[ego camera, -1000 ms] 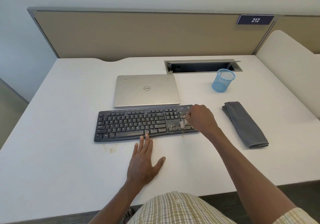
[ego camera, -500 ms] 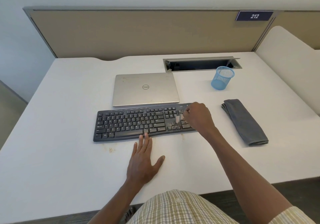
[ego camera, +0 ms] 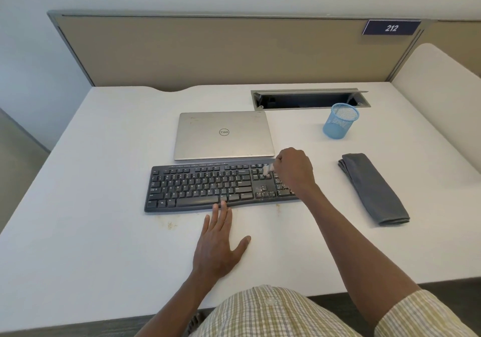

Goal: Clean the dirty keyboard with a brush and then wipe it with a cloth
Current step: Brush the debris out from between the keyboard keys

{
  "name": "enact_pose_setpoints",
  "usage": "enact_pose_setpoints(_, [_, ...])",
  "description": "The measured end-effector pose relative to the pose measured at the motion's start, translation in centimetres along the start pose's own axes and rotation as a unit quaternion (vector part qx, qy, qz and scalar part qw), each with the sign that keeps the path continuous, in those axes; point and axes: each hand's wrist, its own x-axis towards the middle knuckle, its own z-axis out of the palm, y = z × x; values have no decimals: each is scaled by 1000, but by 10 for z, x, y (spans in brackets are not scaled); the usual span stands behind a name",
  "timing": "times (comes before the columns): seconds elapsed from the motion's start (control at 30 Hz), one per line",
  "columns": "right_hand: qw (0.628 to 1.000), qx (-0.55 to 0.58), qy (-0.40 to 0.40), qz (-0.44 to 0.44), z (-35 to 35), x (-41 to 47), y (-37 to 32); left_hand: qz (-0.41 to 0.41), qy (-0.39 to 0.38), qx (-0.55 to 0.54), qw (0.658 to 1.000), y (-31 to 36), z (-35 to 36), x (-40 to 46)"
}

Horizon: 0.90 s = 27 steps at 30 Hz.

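Keyboard [ego camera: 208,187], black and dusty, lies across the middle of the white desk [ego camera: 91,232], just in front of a closed silver laptop [ego camera: 223,135]. Crumbs and pale dirt sit on the arrow keys and the number pad at its right end, and a few small specks lie on the desk near its front edge. The left hand [ego camera: 218,243] lies flat on the desk with the palm down, the fingers straight and a little spread and the thumb set out to the right; the tips of the longest fingers touch the front edge of the keyboard under the space bar. The left forearm comes up from the lower edge of the view, almost straight toward the keyboard. The right hand [ego camera: 295,170] is curled over the number pad and grips a small brush [ego camera: 266,169], whose pale bristles stick out to the left of the knuckles and meet the keys near the upper right part of the keyboard; the handle is hidden inside the fist. The right arm reaches in diagonally from the lower right corner, with a checked short sleeve at the shoulder. To the right of the keyboard, well apart from it, lies a folded grey cloth [ego camera: 374,189]. Behind the cloth stands a blue mesh cup [ego camera: 341,124], near an open cable slot [ego camera: 309,99] in the desk. A beige partition [ego camera: 221,50] closes the back of the desk and carries a dark sign [ego camera: 391,27] reading 212.
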Motion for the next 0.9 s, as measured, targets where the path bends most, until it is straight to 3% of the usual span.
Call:
enact_pose_setpoints(0.13, [998, -17, -51, -11, -1, -1, -1, 2, 0, -2, 1000, 0, 0, 0])
enact_pose_setpoints(0.33, [999, -37, 11, -17, -8, 14, -1, 0, 1, 4, 1000, 2, -2, 1])
enact_pose_setpoints(0.57, [996, -54, -65, -40, -2, 22, -5, 2, 10, 1, 1000, 1, 0, 0])
enact_pose_setpoints(0.73, [997, -51, -24, -45, -5, 30, -11, 1, 9, 4, 1000, 0, 1, 0])
enact_pose_setpoints(0.9, [994, -72, -58, -56, -5, 30, -10, 2, 12, 3, 1000, 1, 0, 0])
